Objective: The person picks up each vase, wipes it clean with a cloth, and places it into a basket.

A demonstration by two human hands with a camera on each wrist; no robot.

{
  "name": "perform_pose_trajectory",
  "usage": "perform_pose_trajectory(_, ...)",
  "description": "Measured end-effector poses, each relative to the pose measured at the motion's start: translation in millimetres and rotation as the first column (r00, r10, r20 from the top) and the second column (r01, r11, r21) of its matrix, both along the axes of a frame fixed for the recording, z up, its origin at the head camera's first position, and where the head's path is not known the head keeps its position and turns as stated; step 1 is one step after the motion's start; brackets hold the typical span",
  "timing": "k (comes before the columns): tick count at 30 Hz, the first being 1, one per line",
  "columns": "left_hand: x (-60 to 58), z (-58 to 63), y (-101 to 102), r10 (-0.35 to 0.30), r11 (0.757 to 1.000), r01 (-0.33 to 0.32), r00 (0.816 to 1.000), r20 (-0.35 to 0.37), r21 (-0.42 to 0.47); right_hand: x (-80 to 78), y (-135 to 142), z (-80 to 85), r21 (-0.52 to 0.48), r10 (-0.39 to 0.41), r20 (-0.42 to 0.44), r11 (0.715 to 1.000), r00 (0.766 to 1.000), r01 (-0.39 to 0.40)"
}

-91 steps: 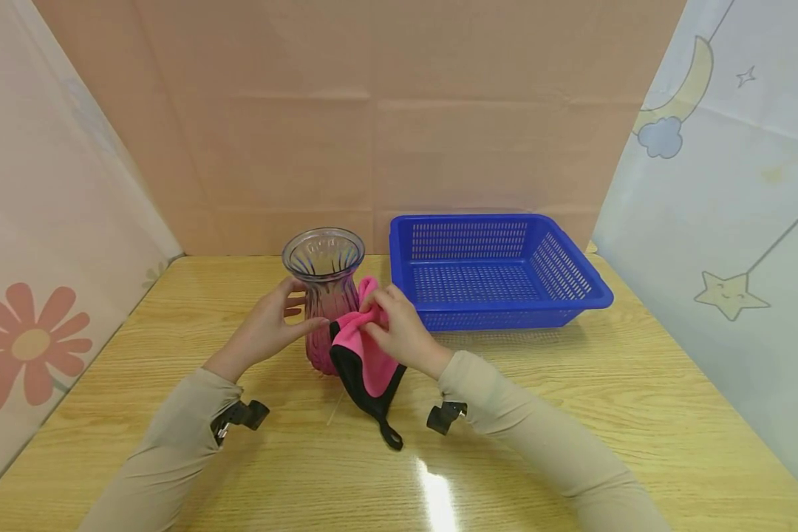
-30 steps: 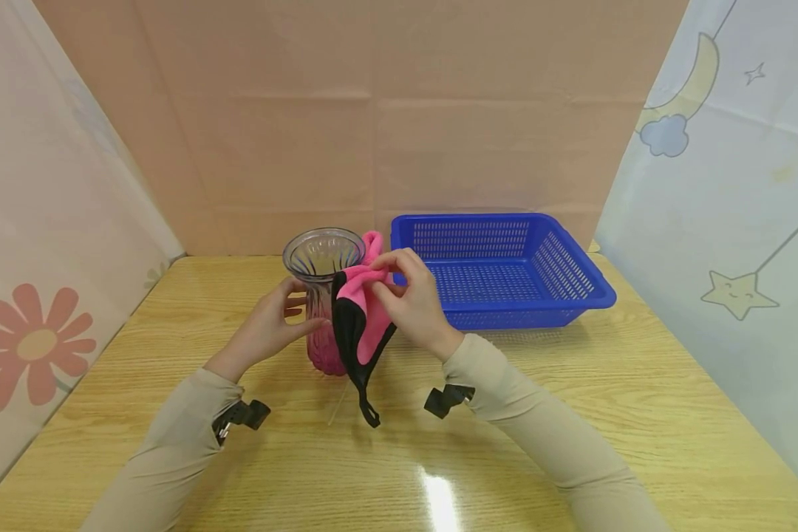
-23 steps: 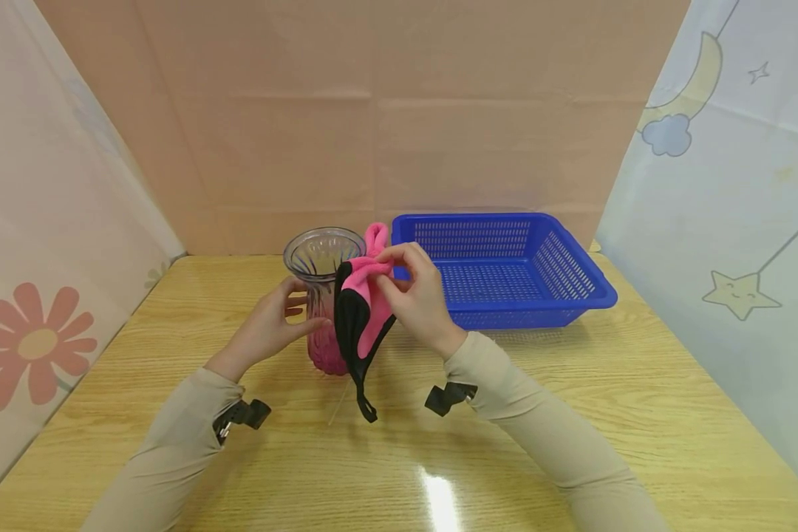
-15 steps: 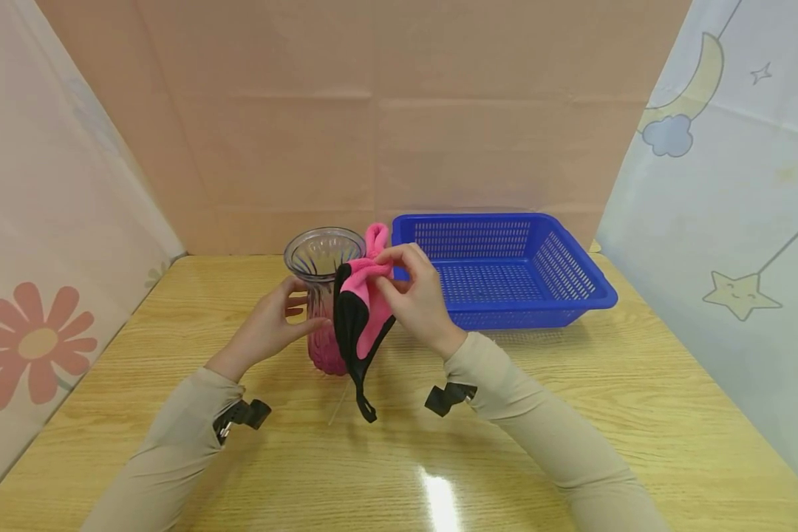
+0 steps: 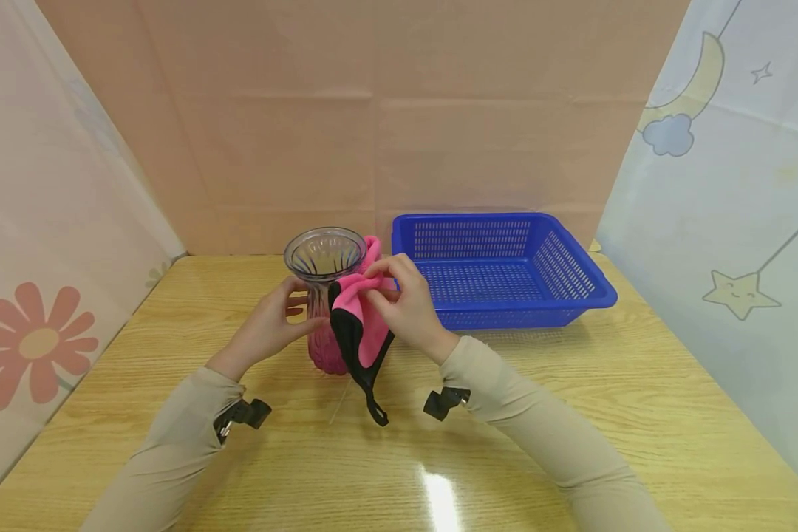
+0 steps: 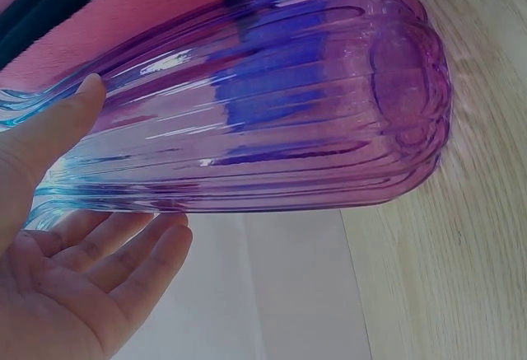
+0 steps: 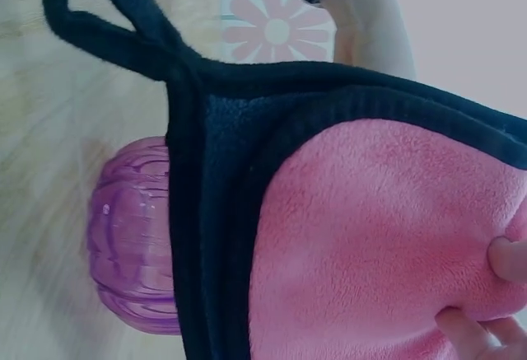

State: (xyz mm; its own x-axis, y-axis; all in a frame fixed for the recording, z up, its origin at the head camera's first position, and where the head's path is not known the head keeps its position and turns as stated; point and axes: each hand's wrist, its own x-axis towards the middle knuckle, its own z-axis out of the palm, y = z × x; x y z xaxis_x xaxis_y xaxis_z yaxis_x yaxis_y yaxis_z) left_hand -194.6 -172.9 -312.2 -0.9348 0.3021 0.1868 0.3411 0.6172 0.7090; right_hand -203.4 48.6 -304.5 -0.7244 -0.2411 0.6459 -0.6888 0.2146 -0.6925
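Note:
A glass vase (image 5: 326, 255), clear at the flared rim and pink-purple toward its base, stands upright on the table. My left hand (image 5: 269, 325) grips its left side, with the thumb in front and the fingers behind; the left wrist view shows the ribbed vase (image 6: 272, 105) between them. Between thumb and fingers my right hand (image 5: 408, 303) pinches a pink cleaning cloth (image 5: 372, 332) with black edging. The cloth lies against the vase's right side, its black loop hanging down. In the right wrist view the cloth (image 7: 370, 220) hides most of the vase.
A blue slotted plastic basket (image 5: 499, 303) stands at the back right, just beyond my right hand. The wooden table (image 5: 539, 428) reaches back to a peach curtain (image 5: 372, 133), with patterned cloth walls on both sides. A thin pale strand (image 5: 339, 403) lies in front of the vase.
Over three seconds my right hand has carried the cloth up along the vase toward the rim, then slightly down again in the last half second. The left hand and vase have stayed put.

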Motion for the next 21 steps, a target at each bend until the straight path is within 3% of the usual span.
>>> perform_pose_trajectory(21,1.8,3.0,0.4,-0.007,1.0,0.007,1.0,-0.002,-0.006,3.9,-5.3,-10.8,0.179,-0.032,0.032,0.984,0.999,0.026)
